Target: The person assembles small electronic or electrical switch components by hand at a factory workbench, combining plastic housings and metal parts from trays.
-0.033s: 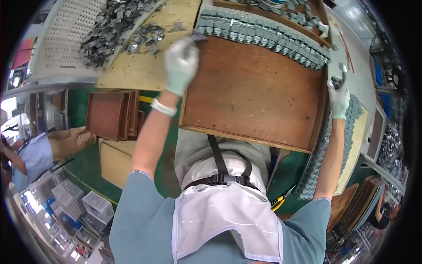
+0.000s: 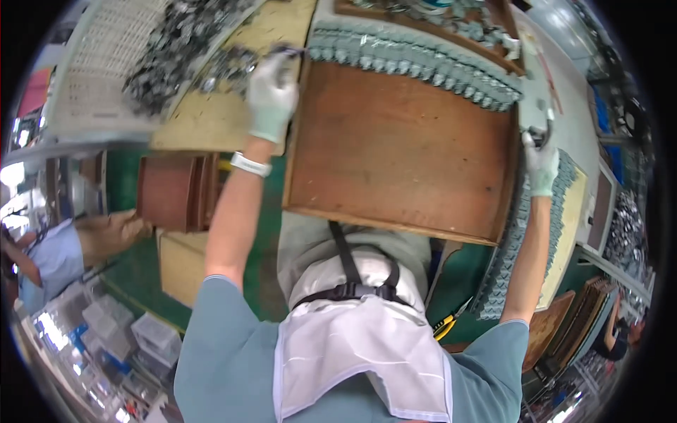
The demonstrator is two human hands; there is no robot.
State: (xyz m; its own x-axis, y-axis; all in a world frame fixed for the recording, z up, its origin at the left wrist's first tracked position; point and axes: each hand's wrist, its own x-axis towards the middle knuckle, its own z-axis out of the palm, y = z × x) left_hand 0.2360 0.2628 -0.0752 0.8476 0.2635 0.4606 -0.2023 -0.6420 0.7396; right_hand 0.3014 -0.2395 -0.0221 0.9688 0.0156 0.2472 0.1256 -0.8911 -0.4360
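Note:
My left hand (image 2: 273, 99), in a white glove, is closed with a small dark flat part (image 2: 285, 51) at its fingertips, just beyond the left edge of a brown wooden tray (image 2: 402, 155). Motion blurs that hand, and the part's kind is unclear. My right hand (image 2: 541, 163), gloved too, is beside the tray's right edge, fingers curled around a small dark grey metal piece (image 2: 538, 135) partly hidden by the glove. Along the tray's far side stands a packed row of grey metal parts (image 2: 416, 63).
Loose metal pieces (image 2: 236, 63) lie on a yellowish board at the far left, near a perforated white tray (image 2: 92, 77). Another wooden box of parts (image 2: 458, 32) stands behind. Grey parts cover a board (image 2: 508, 261) at right. Yellow-handled pliers (image 2: 446, 326) lie below; a person (image 2: 53, 257) is at left.
My left hand has moved left, off the tray's far left corner toward the loose pieces, with the dark part still at its fingertips. My right hand stays about where it was.

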